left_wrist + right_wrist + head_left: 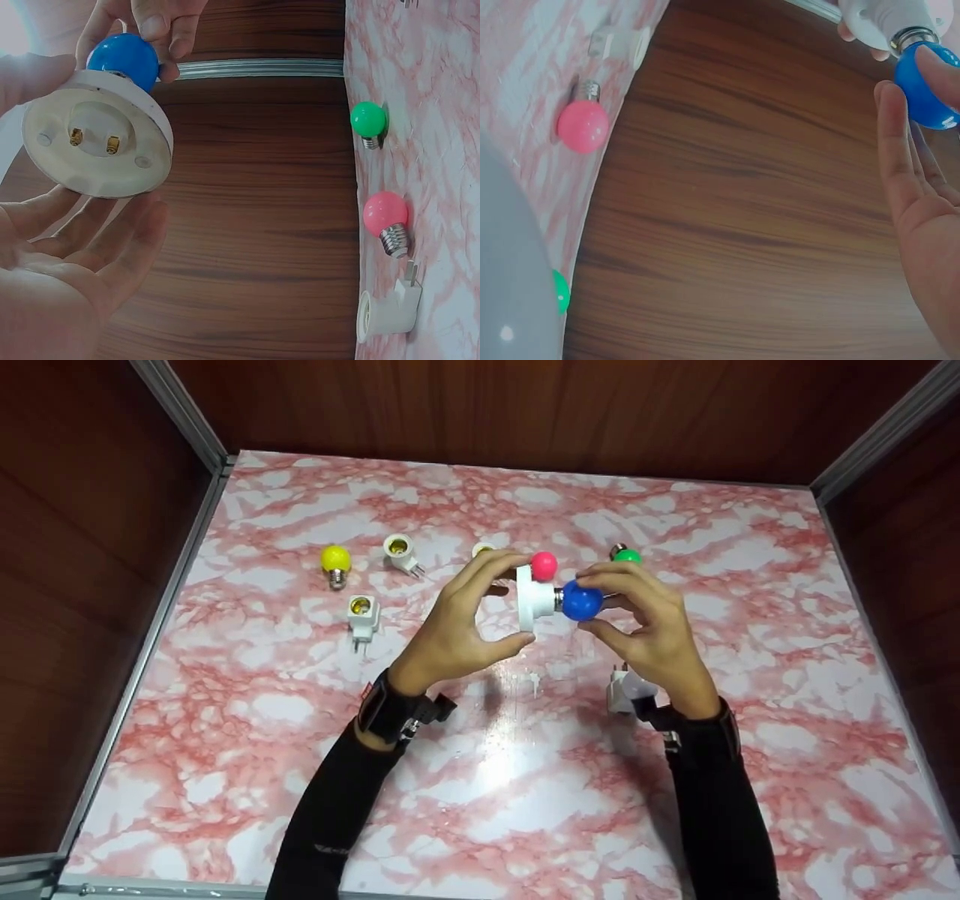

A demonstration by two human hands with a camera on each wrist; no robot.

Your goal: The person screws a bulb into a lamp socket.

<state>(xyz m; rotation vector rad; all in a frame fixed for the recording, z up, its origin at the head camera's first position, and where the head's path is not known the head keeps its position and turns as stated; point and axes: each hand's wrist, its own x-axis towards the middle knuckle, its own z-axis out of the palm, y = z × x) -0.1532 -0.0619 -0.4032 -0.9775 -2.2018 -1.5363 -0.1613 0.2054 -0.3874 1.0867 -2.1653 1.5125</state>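
Observation:
My left hand [461, 622] grips a round white lamp holder [527, 600] by its rim, thumb below and fingers above. Two brass terminals show on the holder's flat back in the left wrist view. My right hand [649, 619] pinches a blue light bulb [582, 601] between thumb and fingers. The bulb lies sideways, its metal screw base at the holder's mouth, part of the thread still showing in the right wrist view [915, 37]. Both hands are raised above the table, close together. The inside of the socket is hidden.
On the marbled table [480, 825] lie a yellow bulb [336, 559], a pink bulb [544, 565] and a green bulb [627, 556]. White plug-in sockets [363, 615] stand to the left, and another plug adapter [619, 691] lies below my right hand beside a whitish bulb [640, 685]. Brown panels [510, 412] enclose the table.

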